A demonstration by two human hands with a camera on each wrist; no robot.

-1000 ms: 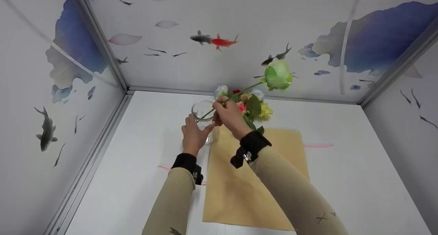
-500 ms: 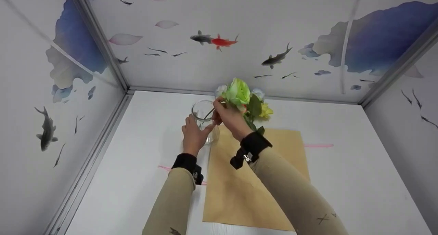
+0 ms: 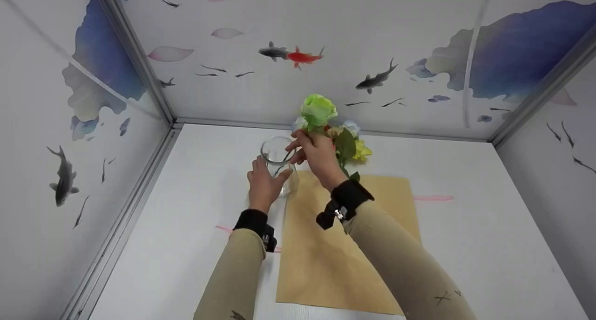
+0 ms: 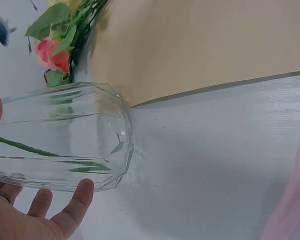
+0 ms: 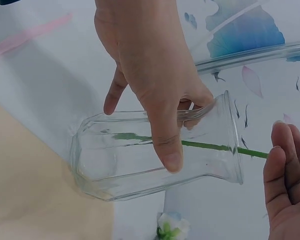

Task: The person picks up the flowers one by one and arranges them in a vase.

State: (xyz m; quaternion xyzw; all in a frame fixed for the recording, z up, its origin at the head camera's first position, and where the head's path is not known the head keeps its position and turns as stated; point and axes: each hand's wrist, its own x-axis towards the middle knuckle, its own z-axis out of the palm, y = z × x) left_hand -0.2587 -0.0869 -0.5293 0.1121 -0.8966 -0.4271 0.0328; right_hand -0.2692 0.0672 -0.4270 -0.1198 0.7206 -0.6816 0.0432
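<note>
Right wrist view: fingertips of the right hand [image 5: 291,190] are at the green stem [image 5: 205,145], just outside the mouth of the glass vase [image 5: 135,161]; can't tell if they pinch it or only touch. Left hand [image 3: 265,187] has the vase gripped, thumb on one side, fingers round the other. Stem runs through the mouth and slants down inside, lower end near the base. Its green rose [image 3: 319,109] is outside, above the right hand in the head view. Change: a second ago the bloom stuck out well right of that hand; half a second ago it sat lower, over the knuckles. Now it's up and nearer the vase, and the right fingers look more spread. My read: stem is in, bloom is being turned upright, grip probably easing; not settled yet. Vase looks upright at the far left corner of the brown paper sheet [image 3: 321,264]; can't tell if the base overlaps it. Rest of the flowers [image 3: 345,143] lie bunched from the desk [image 3: 172,245] back edge toward the sheet's far edge. Pink strip [image 3: 434,198] off the sheet's right edge.
</note>
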